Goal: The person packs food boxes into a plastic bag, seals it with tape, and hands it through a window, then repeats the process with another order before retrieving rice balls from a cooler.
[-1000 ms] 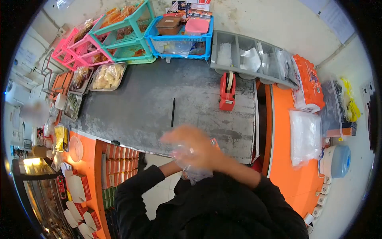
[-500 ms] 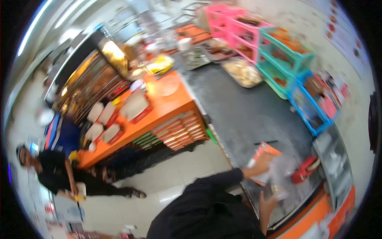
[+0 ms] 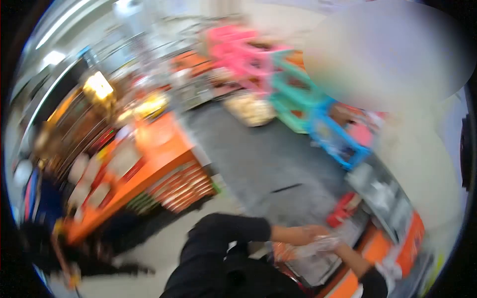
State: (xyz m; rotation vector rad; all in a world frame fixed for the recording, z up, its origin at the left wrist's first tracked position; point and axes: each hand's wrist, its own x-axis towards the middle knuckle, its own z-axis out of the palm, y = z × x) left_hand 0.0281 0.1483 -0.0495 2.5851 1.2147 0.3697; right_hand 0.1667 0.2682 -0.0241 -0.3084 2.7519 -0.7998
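Clear plastic bag (image 3: 322, 244) sits low in the view, held up between both hands just over the near edge of the grey counter (image 3: 263, 154). Left hand (image 3: 309, 233) comes in from the black sleeve (image 3: 223, 231) and meets the bag's upper side; right hand (image 3: 334, 247) comes up from the lower right and meets the other side. Both touch the film, but the frame is too smeared to tell if the fingers are clamped or just resting. Something orange (image 3: 284, 251) shows just beside the bag, towards the body – can't tell what it is, or whether a hand holds it.

Handling, as a judgement: thin film slips, so pinch near the mouth w/ both thumbs, keep it taut and low over the counter, and look at the hands – here the view points off to the side.

Further out: red tape dispenser (image 3: 343, 209) near the hands, black pen (image 3: 286, 188) lying on the counter beyond it. Grey divided tray (image 3: 385, 196) to the right. At the back a blue basket (image 3: 338, 141), teal rack (image 3: 293, 97), pink rack (image 3: 238, 44). Orange counter (image 3: 159, 141) w/ stacked boxes off to the left – another person (image 3: 47, 233) stands there, well apart.
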